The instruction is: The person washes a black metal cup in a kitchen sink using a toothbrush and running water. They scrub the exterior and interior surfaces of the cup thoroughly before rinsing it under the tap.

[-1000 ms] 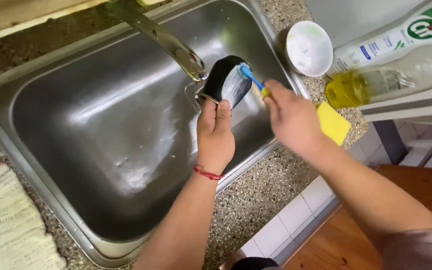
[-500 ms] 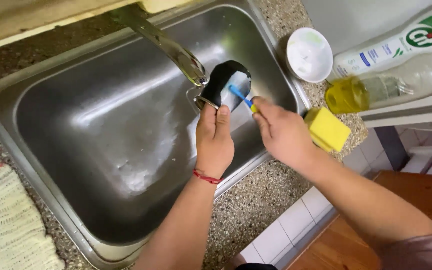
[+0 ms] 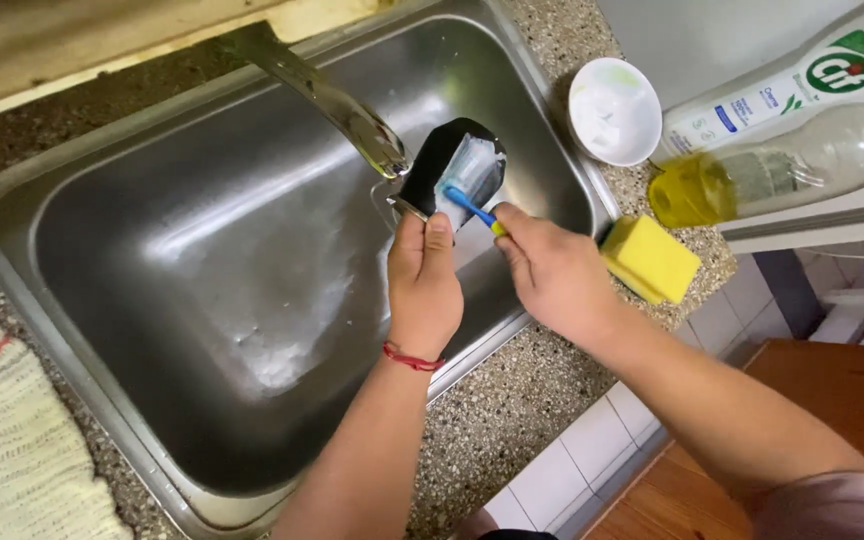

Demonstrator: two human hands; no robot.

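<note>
My left hand [image 3: 424,285] holds a small black dish [image 3: 439,160] tilted up over the steel sink [image 3: 132,200], just under the faucet spout [image 3: 337,105]. White foam coats the dish's inner face. My right hand [image 3: 552,275] grips a blue toothbrush with a yellow handle [image 3: 472,210], and its bristle end rests against the foamy inside of the dish. A red string circles my left wrist.
On the speckled counter to the right lie a yellow sponge [image 3: 649,258], a small white bowl [image 3: 613,110], a clear bottle of yellow liquid [image 3: 772,175] and a white squeeze bottle [image 3: 782,85]. A woven cloth [image 3: 7,440] lies at the left.
My right hand has drawn the brush down and left across the dish, from its upper edge to its inner face. My left hand keeps holding the dish in place.
</note>
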